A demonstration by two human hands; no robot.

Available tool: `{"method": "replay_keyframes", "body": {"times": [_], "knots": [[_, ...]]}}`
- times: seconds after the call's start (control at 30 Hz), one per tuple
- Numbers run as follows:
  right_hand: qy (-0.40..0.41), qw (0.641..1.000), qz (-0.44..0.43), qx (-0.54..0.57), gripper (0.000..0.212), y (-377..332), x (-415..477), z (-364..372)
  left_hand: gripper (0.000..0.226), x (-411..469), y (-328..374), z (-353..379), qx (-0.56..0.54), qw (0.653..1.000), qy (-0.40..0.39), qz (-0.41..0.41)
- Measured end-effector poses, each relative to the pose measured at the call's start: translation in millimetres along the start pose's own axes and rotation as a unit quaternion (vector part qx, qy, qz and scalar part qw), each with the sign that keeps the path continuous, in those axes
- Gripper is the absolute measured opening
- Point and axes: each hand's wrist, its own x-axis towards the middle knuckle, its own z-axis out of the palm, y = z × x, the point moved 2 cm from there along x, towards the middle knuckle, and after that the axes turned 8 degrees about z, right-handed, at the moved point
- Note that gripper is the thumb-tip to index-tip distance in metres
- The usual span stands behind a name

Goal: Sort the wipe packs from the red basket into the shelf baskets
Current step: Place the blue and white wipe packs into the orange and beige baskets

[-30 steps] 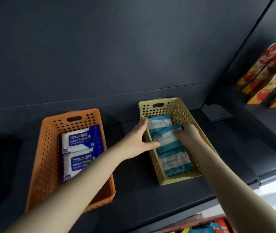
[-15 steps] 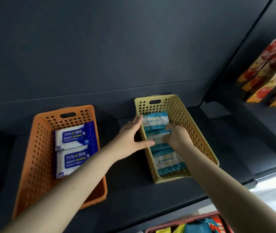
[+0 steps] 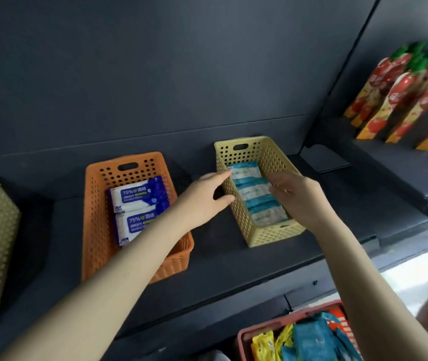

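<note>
Our right hand (image 3: 299,196) has lifted off the teal wipe packs (image 3: 246,175), now lying in the yellow basket (image 3: 273,235); its fingers are loose and empty. Our left hand (image 3: 205,201) touches the basket wall, fingers straight. The red basket (image 3: 243,342) holds more.

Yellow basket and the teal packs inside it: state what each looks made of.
Yellow basket: looks like moulded plastic, matte, judging by its regular punched holes and handle slot. Teal packs: apparently soft plastic film, slightly glossy, with wrinkled, light-catching surfaces.
</note>
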Motion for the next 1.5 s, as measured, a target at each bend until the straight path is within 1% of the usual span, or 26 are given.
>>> {"method": "replay_keyframes", "body": {"times": [0.07,0.13,0.2,0.27,0.33,0.43,0.57,0.63,0.7,0.83,0.93,1.07,1.2,1.33,1.43,1.5], "knots": [[0.035,0.999,-0.001,0.015,0.031,-4,-51,-2,0.057,-38,12,1,-0.008,0.999,0.011,0.035],[0.046,0.999,0.012,0.021,0.029,-2,-95,3,0.048,-73,18,9,-0.029,0.998,0.027,0.058],[0.045,0.997,0.048,0.046,0.028,7,-153,16,0.042,-119,23,24,-0.058,0.995,0.019,0.075],[0.041,0.995,0.088,0.039,0.028,19,-207,33,0.038,-162,20,45,-0.087,0.993,-0.013,0.072],[0.005,0.992,0.126,0.016,0.029,41,-257,57,0.036,-203,9,72,-0.099,0.992,-0.055,0.051],[-0.057,0.981,0.187,-0.003,0.027,78,-321,90,0.035,-258,-16,115,-0.112,0.989,-0.099,-0.009],[-0.120,0.950,0.288,0.004,0.030,116,-386,115,0.034,-307,-37,166,-0.145,0.968,-0.178,-0.101],[-0.133,0.936,0.325,0.012,0.028,136,-408,119,0.033,-317,-41,189,-0.158,0.956,-0.206,-0.133],[-0.125,0.924,0.361,0.022,0.026,157,-423,115,0.031,-319,-42,213,-0.170,0.946,-0.226,-0.159],[-0.103,0.907,0.408,0.021,0.024,205,-428,96,0.027,-302,-38,259,-0.172,0.936,-0.244,-0.187],[-0.110,0.905,0.410,0.019,0.021,245,-413,79,0.023,-281,-33,296,-0.170,0.933,-0.236,-0.213],[-0.174,0.907,0.384,-0.002,0.021,318,-374,57,0.026,-253,-33,355,-0.149,0.929,-0.222,-0.257],[-0.178,0.906,0.384,-0.012,0.020,394,-329,45,0.030,-229,-35,413,-0.139,0.915,-0.200,-0.323],[-0.185,0.891,0.414,-0.006,0.027,471,-292,75,0.031,-205,-49,481,-0.158,0.895,-0.173,-0.380],[-0.208,0.879,0.430,-0.007,0.042,524,-277,121,0.039,-191,-68,542,-0.180,0.881,-0.164,-0.406],[-0.220,0.876,0.428,-0.008,0.054,552,-269,151,0.044,-183,-85,581,-0.191,0.875,-0.144,-0.422]]}}
